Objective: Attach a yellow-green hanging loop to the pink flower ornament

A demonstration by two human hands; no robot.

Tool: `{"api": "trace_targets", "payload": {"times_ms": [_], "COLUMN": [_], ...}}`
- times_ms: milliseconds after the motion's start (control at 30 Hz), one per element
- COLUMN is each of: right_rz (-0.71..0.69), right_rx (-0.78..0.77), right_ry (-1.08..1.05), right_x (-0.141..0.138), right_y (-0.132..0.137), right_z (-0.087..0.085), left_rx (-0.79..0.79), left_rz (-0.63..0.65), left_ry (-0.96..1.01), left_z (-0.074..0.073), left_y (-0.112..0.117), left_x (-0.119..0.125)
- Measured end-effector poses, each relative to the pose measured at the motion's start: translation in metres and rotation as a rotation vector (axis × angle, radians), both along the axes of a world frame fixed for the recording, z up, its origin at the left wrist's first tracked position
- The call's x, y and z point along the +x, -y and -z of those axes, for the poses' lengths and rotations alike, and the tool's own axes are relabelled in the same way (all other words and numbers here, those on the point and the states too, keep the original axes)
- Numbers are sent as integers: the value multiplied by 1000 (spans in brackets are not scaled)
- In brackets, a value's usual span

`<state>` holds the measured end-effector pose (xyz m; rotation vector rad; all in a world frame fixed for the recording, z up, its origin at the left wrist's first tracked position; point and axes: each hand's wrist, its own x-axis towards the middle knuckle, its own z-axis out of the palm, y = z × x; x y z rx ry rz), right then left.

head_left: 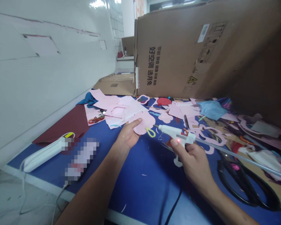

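Between the thumb and fingers of my left hand (pixel 129 133) is a pink flower-shaped paper cutout (pixel 144 122). A yellow-green loop (pixel 150 132) sticks out from the cutout's lower right edge. My right hand (pixel 194 159) is wrapped around a white hot glue gun (pixel 175 132) with a lit red light. Its nozzle points left, close to the cutout and the loop; whether it touches them I cannot tell. A long clear glue stick (pixel 239 156) reaches from the gun's back toward the right. Large black-handled scissors (pixel 247 184) lie right of my right hand.
Pink paper sheets (pixel 128 107) and cutout scraps (pixel 215 134) cover the back of the blue table (pixel 140 187). A tall cardboard box (pixel 178 53) stands behind them. At left lie a white power strip (pixel 44 153), a pixelated object (pixel 81 161) and dark red sheeting (pixel 63 125).
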<state>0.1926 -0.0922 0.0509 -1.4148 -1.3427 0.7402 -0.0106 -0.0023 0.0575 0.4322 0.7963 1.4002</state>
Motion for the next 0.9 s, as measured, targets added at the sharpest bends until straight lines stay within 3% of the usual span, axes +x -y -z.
{"api": "trace_targets", "payload": {"times_ms": [900], "right_rz": [-49], "right_rx": [33], "right_ry": [82], "right_x": [1], "right_y": [1], "right_z": [2], "left_rx": [-38], "left_rz": [45], "left_ry": [13], "left_z": [3], "left_y": [0], "left_x": [1]}}
